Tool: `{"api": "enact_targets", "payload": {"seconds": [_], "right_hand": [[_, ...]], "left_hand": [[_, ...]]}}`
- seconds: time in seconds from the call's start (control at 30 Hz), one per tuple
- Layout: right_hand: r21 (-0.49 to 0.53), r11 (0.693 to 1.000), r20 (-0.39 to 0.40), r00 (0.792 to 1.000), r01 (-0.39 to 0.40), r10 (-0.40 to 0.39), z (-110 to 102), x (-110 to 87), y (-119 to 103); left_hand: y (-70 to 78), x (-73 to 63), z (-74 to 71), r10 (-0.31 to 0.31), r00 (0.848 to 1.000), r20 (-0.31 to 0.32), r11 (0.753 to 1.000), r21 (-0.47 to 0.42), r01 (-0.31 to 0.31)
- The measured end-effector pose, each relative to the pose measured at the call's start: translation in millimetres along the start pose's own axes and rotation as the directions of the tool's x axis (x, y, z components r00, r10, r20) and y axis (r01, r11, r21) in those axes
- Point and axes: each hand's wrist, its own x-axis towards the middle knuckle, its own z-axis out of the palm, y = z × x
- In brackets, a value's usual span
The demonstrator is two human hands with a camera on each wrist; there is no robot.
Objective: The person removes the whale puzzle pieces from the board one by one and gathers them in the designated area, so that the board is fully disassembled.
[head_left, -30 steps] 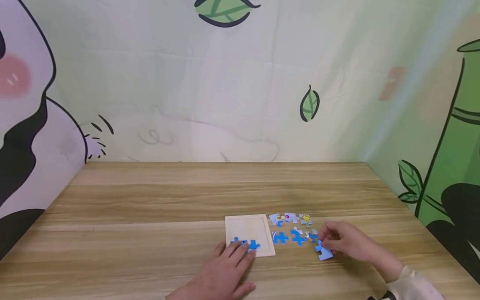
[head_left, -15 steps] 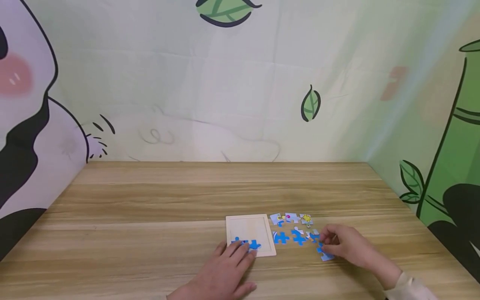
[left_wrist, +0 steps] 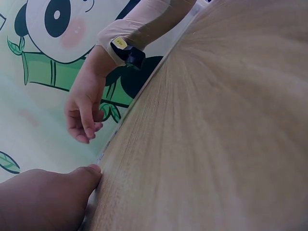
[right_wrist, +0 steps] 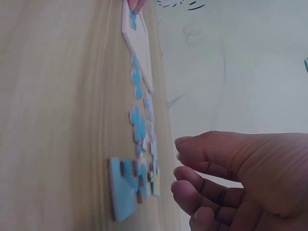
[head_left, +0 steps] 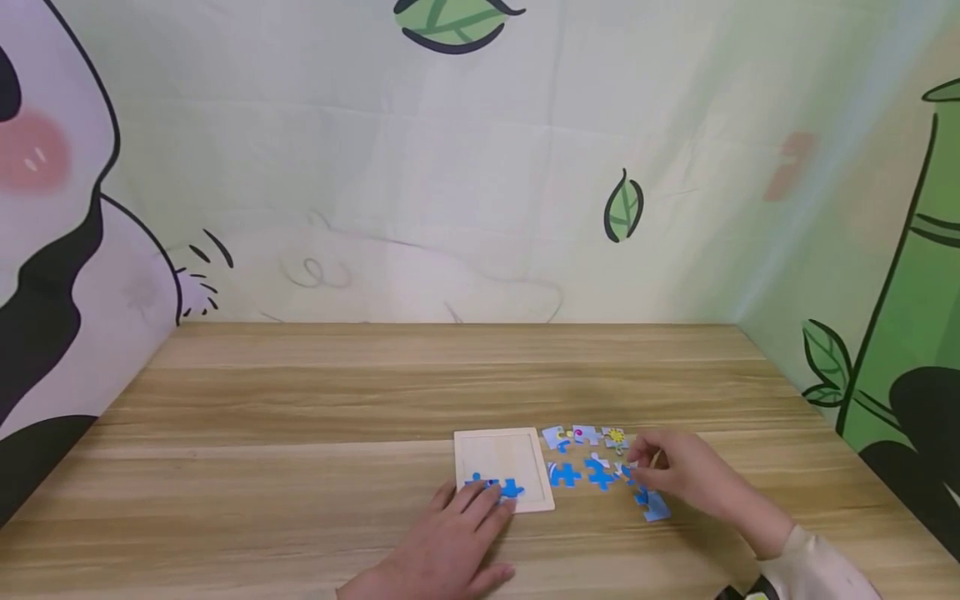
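Observation:
My left hand lies with its fingers extended over the near edge of a square wooden puzzle tray. Its fingertips rest on blue jigsaw pieces along the tray's near side and partly hide them. To the right, my right hand hovers above the loose pieces, fingers loosely curled. Nothing shows between thumb and fingertips in the right wrist view. Nearest to it are a light blue edge piece and a piece with a yellow sun. Blue pieces lie between that hand and the tray.
Two more pale patterned pieces, one of them a pale piece with a pink swirl, form a row at the far side of the loose pieces. The wood-grain table meets a printed backdrop at its far edge.
My right hand has moved from the light blue edge piece up and slightly left over the other loose pieces, uncovering more of that piece. The left hand has stayed on the tray.

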Motion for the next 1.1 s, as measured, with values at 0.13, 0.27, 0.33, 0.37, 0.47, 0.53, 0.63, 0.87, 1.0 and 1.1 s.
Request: {"api": "enact_targets", "payload": {"seconds": [0.13,0.27,0.33,0.37,0.47,0.53,0.63,0.87,1.0,1.1], "right_hand": [[-0.013,1.000,-0.006,1.000,-0.016,0.016,0,6.7,-11],[-0.037,0.999,-0.025,1.000,-0.019,0.018,0,12.7,-20],[-0.041,0.999,-0.034,0.999,-0.014,0.013,0,14.8,-24],[-0.040,0.999,-0.038,0.999,-0.011,0.010,1,15.6,-25],[-0.036,0.999,-0.046,0.999,0.004,-0.006,1,18.2,-30],[-0.033,0.999,-0.050,0.999,0.007,-0.009,3,19.8,-34],[-0.027,0.999,-0.054,0.998,0.024,-0.025,6,23.1,-38],[0.014,0.998,-0.053,0.996,0.067,-0.066,15,29.6,-46],[0.017,0.993,-0.050,0.992,0.113,-0.112,20,34.2,-51],[0.025,0.991,-0.040,0.991,0.131,-0.130,26,38.0,-55]], "left_hand": [[-0.3,0.0,0.1,0.002,1.000,-0.002,1.000,0.005,-0.002],[0.4,0.0,0.2,0.010,1.000,-0.025,1.000,0.025,-0.009],[0.5,-0.2,1.3,0.017,0.999,-0.052,0.999,0.044,-0.014],[0.5,-0.2,1.8,0.018,0.998,-0.059,0.999,0.049,-0.015],[0.1,-0.1,2.1,0.017,0.998,-0.053,0.999,0.048,-0.015],[-0.3,0.1,1.5,0.012,0.999,-0.030,0.999,0.032,-0.011],[-0.5,-0.2,0.7,0.006,1.000,-0.006,1.000,0.017,-0.006],[-0.5,-0.4,4.4,0.017,0.998,-0.058,0.999,0.050,-0.014],[-0.2,-1.3,5.9,0.028,0.993,-0.116,0.997,0.079,-0.018],[-0.1,-1.7,5.9,0.027,0.991,-0.133,0.997,0.081,-0.017]]}}
